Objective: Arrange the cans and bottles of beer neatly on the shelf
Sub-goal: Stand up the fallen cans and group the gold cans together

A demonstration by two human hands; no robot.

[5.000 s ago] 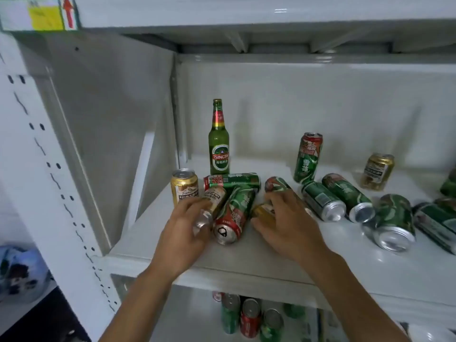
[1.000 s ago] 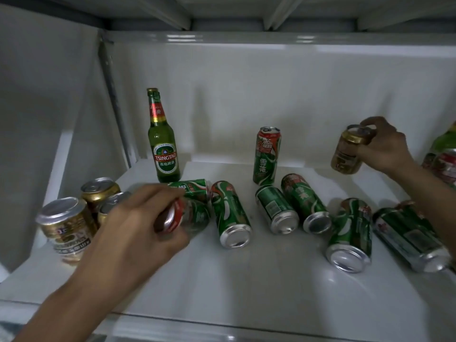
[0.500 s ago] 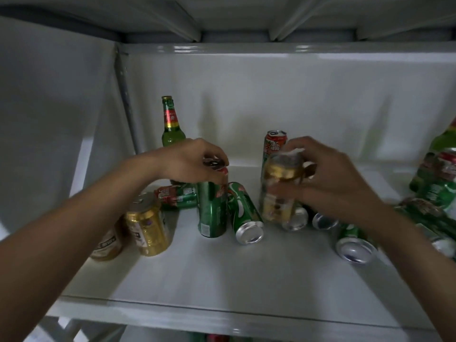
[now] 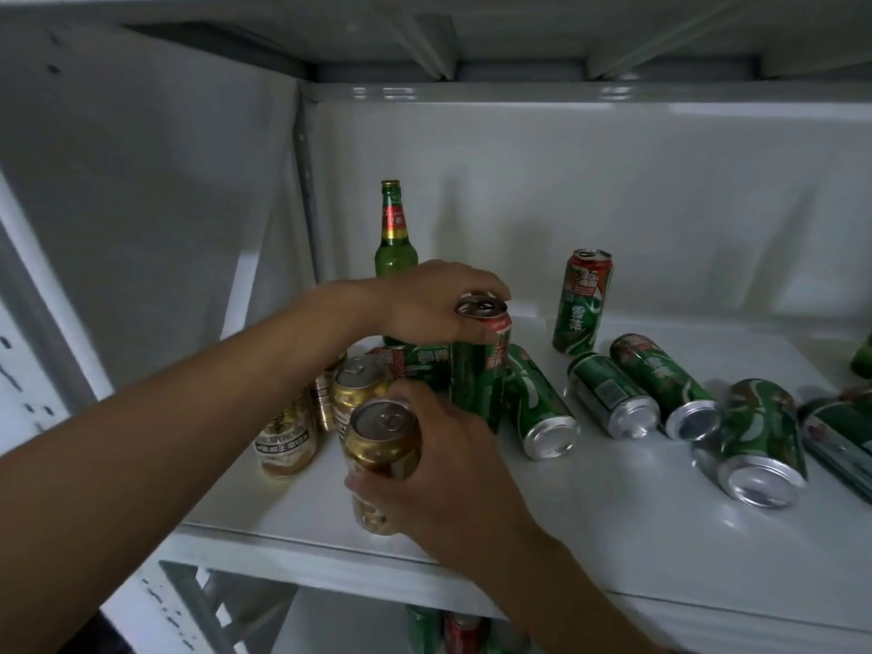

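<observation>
My left hand [image 4: 424, 299] grips the top of an upright tall green can [image 4: 479, 370] in the middle of the white shelf [image 4: 590, 535]. My right hand [image 4: 448, 483] holds a gold can [image 4: 382, 455] upright near the shelf's front edge. Just behind it stand more gold cans [image 4: 356, 389], one with a pale label [image 4: 285, 436] at the left. A green beer bottle [image 4: 394, 238] stands at the back, partly hidden by my left hand. Another tall green can [image 4: 582, 302] is upright at the back. Several green cans [image 4: 538, 403] lie on their sides to the right.
The shelf's left wall [image 4: 165, 205] and back panel [image 4: 613, 181] close the bay, with another shelf [image 4: 472, 35] overhead. More cans [image 4: 453, 630] show on the shelf below. A further green can lies at the far right edge [image 4: 840, 436].
My right hand has carried the gold can left and forward, beside the other gold cans. My left hand still holds the upright green can. The view has shifted left.
</observation>
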